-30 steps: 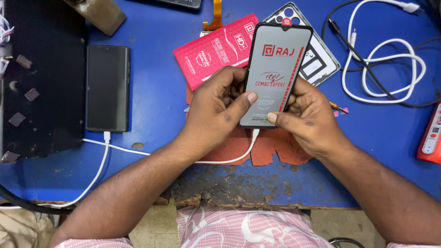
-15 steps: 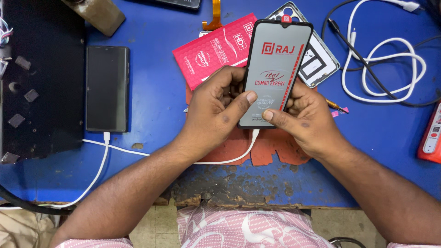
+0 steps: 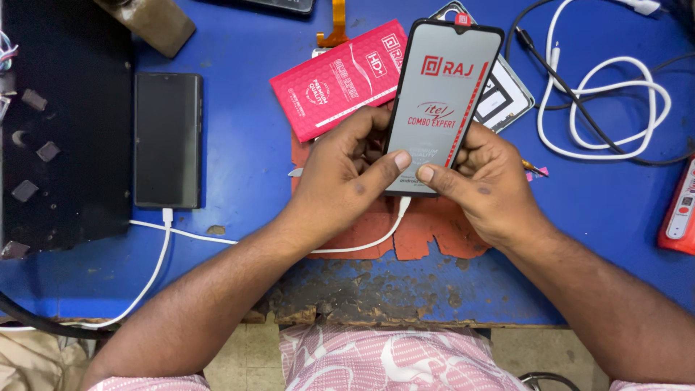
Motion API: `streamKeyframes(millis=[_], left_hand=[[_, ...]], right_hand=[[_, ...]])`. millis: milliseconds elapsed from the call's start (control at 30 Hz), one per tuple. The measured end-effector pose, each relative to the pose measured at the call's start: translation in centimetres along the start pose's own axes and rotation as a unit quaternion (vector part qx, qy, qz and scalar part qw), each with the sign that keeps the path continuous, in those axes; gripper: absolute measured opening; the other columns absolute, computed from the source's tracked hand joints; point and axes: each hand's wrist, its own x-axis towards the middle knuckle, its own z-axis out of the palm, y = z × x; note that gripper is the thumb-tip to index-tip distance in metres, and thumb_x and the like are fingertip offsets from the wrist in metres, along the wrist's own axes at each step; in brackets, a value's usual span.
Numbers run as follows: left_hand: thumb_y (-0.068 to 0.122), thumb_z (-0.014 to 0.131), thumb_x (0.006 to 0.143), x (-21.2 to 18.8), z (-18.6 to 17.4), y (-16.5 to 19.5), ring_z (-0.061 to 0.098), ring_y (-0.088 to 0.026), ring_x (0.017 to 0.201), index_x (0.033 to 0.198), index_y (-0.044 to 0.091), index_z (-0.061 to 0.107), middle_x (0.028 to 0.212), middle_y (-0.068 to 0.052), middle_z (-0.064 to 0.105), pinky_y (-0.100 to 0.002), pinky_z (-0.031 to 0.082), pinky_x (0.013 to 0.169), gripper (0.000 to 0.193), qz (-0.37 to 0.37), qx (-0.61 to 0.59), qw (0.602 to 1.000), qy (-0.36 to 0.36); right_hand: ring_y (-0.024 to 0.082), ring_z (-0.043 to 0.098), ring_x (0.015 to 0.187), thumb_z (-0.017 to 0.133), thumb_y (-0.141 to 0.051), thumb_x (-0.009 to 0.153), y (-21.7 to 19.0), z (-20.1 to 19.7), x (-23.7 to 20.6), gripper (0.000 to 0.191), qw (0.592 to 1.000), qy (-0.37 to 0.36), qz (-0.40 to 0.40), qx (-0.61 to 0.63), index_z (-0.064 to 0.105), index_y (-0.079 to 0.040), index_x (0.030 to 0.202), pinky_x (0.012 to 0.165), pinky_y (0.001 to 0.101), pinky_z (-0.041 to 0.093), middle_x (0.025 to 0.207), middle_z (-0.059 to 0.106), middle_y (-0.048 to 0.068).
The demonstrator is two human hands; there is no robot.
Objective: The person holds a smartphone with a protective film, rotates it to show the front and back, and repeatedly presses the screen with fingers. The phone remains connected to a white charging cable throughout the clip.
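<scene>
Left grip: the left hand holds the phone at its lower left edge; the thumb lies on the glass near the bottom, the other fingers are curled behind.
Right grip: the right hand holds the lower right edge of the same phone; the thumb tip is on the glass, almost touching the left thumb.
Phone place: it is lifted above the middle of the blue bench, in both hands, with the screen toward the camera. The screen is covered with a printed protective film.
Phone axis: the long axis runs from near to far and leans a little to the right; the top end with the small notch points far, the bottom end points near.
Cable: a white cable comes out under the bottom end of the phone and runs left along the bench; whether it is plugged in I cannot tell.
Under the hands: an orange-red mat with cut edges lies on the bench.
Just behind the phone: a red flat packet to the left, and a clear phone case to the right, partly hidden by the phone.
Left side: a second dark phone lies flat, beside a black tray.
Right side: a looped white cord with a black cord across it, and a red device at the edge.
Near edge: the bench paint is worn there.
</scene>
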Motion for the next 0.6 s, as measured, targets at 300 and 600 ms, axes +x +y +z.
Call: streamKeyframes(millis=[300,600], left_hand=[[0.011,0.073,0.095,-0.09,0.08,1.00,0.065,-0.005,0.077,0.115,0.001,0.060,0.091,-0.001,0.069,-0.023,0.055,0.068,0.026,-0.040,0.175,0.984,0.005],[0.000,0.073,0.094,-0.23,0.08,0.80,0.052,-0.001,0.075,0.130,0.002,0.057,0.083,0.004,0.055,-0.019,0.046,0.066,0.039,-0.011,0.080,0.997,0.007]], right_hand=[[0.019,0.070,0.117,0.070,-0.001,0.096,-0.40,0.04,0.09,0.036,1.000,0.007,-0.012,0.013,0.059,0.001,0.130,0.104,0.0373,0.061,0.124,0.071,0.012],[0.018,0.069,0.117,0.069,0.001,0.095,-0.58,0.13,0.10,0.039,1.000,0.006,-0.002,0.019,0.058,0.001,0.132,0.104,0.0366,0.060,0.125,0.070,0.012]])
